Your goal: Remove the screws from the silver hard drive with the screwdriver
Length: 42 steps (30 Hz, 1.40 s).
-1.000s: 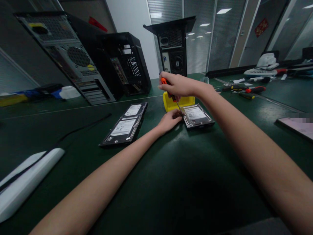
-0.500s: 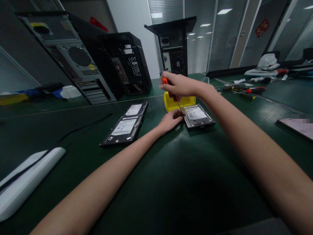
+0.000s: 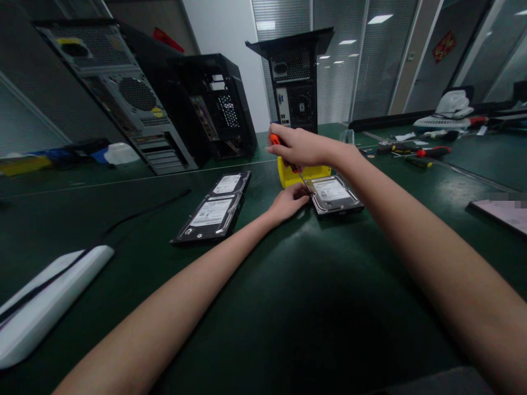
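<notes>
My right hand (image 3: 302,145) is closed around the orange-and-black handle of a screwdriver (image 3: 275,140). The screwdriver leans, its shaft running down to the left edge of a hard drive (image 3: 332,190). That drive lies flat with its white label facing up. Against the same edge, close to the screwdriver's tip, my left hand (image 3: 288,203) grips with bent fingers; the fingertips are partly hidden. Right behind the drive stands a yellow holder (image 3: 288,174), partly covered by my right hand. Two more hard drives (image 3: 212,213) lie end to end, labels up, to the left.
Computer cases (image 3: 140,99) stand at the back left, another case (image 3: 294,82) behind my right hand. Pliers and other hand tools (image 3: 434,152) lie at the right. A pink-topped flat object (image 3: 500,214) is at the right edge, a white object with a black cable (image 3: 53,299) at the left.
The view has shifted slightly, so everything sits a little further right. My right hand and the screwdriver handle lean slightly more to the left; both hands stay at the drive.
</notes>
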Each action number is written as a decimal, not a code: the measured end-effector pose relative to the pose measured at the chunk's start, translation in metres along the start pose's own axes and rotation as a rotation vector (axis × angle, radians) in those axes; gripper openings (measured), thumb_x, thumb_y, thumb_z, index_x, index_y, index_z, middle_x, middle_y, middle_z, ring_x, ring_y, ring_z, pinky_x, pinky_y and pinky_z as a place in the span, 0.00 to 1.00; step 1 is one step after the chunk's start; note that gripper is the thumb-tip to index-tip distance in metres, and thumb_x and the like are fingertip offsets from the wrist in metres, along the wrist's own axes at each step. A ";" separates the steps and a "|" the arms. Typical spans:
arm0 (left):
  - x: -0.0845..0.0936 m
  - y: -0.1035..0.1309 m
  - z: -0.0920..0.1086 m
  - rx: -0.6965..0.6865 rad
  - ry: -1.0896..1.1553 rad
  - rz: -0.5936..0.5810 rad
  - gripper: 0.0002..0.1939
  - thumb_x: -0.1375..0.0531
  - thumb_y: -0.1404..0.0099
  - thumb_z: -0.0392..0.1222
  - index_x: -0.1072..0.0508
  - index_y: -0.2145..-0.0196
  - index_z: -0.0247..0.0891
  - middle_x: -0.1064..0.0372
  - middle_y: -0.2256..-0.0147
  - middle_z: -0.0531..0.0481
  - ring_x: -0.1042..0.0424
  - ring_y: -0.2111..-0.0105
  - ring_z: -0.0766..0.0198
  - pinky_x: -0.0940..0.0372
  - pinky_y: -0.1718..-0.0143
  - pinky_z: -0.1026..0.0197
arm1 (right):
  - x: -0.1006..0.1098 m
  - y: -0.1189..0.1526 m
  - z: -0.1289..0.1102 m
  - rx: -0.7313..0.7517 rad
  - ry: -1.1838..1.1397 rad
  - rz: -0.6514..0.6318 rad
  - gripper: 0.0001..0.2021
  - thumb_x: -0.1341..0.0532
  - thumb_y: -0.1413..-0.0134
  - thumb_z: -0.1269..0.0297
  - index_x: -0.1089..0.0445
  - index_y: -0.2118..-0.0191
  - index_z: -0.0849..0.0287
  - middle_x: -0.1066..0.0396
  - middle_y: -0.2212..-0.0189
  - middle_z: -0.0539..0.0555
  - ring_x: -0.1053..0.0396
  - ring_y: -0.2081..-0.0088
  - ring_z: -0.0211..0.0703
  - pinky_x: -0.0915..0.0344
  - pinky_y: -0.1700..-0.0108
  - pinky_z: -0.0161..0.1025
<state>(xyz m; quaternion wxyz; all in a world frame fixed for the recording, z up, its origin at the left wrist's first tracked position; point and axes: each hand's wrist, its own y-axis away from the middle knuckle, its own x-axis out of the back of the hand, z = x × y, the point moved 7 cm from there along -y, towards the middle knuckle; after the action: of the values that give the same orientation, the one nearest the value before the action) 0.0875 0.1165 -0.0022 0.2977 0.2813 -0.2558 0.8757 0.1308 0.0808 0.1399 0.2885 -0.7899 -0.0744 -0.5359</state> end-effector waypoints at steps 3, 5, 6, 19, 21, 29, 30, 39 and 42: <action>0.000 0.000 0.001 0.000 -0.013 -0.004 0.12 0.45 0.39 0.38 0.29 0.58 0.34 0.28 0.61 0.46 0.29 0.61 0.60 0.36 0.54 0.54 | -0.001 0.001 0.000 -0.022 -0.029 -0.009 0.10 0.52 0.39 0.59 0.44 0.58 0.60 0.34 0.74 0.52 0.36 0.77 0.36 0.40 0.71 0.37; 0.000 0.001 0.000 0.008 -0.019 0.000 0.12 0.44 0.39 0.39 0.29 0.58 0.34 0.28 0.62 0.46 0.29 0.61 0.60 0.36 0.54 0.54 | -0.001 0.003 0.000 -0.045 -0.075 -0.027 0.10 0.53 0.38 0.59 0.45 0.56 0.60 0.34 0.74 0.52 0.37 0.79 0.35 0.40 0.72 0.36; 0.000 0.001 0.000 0.010 -0.022 0.000 0.12 0.44 0.39 0.39 0.29 0.59 0.33 0.28 0.62 0.46 0.29 0.61 0.59 0.35 0.54 0.54 | -0.001 0.004 0.001 -0.057 -0.097 -0.036 0.10 0.53 0.38 0.59 0.45 0.56 0.60 0.34 0.74 0.52 0.37 0.79 0.34 0.39 0.72 0.36; 0.000 -0.001 -0.004 0.041 -0.015 -0.005 0.13 0.44 0.41 0.38 0.29 0.58 0.34 0.28 0.60 0.45 0.30 0.61 0.60 0.35 0.55 0.56 | 0.020 0.008 0.014 -0.025 -0.021 0.140 0.11 0.43 0.46 0.59 0.37 0.63 0.62 0.34 0.69 0.55 0.38 0.73 0.36 0.39 0.68 0.37; 0.001 -0.001 -0.004 0.040 -0.009 -0.002 0.13 0.44 0.41 0.38 0.29 0.58 0.34 0.28 0.61 0.46 0.30 0.61 0.61 0.35 0.56 0.56 | 0.019 0.008 0.017 -0.028 -0.040 0.140 0.12 0.44 0.46 0.60 0.36 0.59 0.62 0.33 0.67 0.55 0.38 0.73 0.36 0.39 0.68 0.37; 0.000 -0.001 -0.002 0.030 -0.007 -0.001 0.12 0.44 0.41 0.38 0.29 0.59 0.33 0.28 0.61 0.45 0.30 0.62 0.61 0.35 0.57 0.57 | 0.020 0.010 0.024 -0.031 0.006 0.150 0.16 0.47 0.44 0.60 0.38 0.51 0.61 0.32 0.65 0.56 0.38 0.73 0.35 0.40 0.68 0.35; 0.000 -0.001 -0.002 0.034 -0.012 -0.001 0.12 0.44 0.41 0.38 0.29 0.59 0.33 0.28 0.62 0.46 0.30 0.63 0.61 0.35 0.58 0.57 | 0.020 0.010 0.024 -0.033 -0.002 0.146 0.15 0.47 0.43 0.60 0.38 0.53 0.62 0.32 0.65 0.56 0.38 0.75 0.34 0.40 0.69 0.34; 0.001 -0.001 -0.002 0.041 0.000 -0.004 0.13 0.44 0.41 0.39 0.29 0.59 0.34 0.28 0.60 0.46 0.30 0.62 0.61 0.35 0.57 0.58 | 0.019 0.010 0.025 -0.055 -0.035 0.141 0.13 0.47 0.43 0.60 0.38 0.57 0.62 0.31 0.65 0.56 0.37 0.79 0.32 0.40 0.72 0.35; 0.001 -0.001 -0.003 0.036 0.002 -0.004 0.13 0.44 0.41 0.40 0.29 0.59 0.33 0.28 0.60 0.45 0.30 0.62 0.61 0.35 0.57 0.57 | 0.020 0.010 0.025 -0.063 -0.053 0.151 0.13 0.48 0.43 0.60 0.38 0.57 0.62 0.31 0.65 0.56 0.37 0.79 0.33 0.40 0.73 0.35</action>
<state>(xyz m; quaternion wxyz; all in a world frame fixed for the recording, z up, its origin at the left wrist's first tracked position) 0.0870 0.1193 -0.0033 0.2947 0.2862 -0.2389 0.8799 0.1637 0.0822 0.1473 0.3010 -0.8158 -0.0053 -0.4938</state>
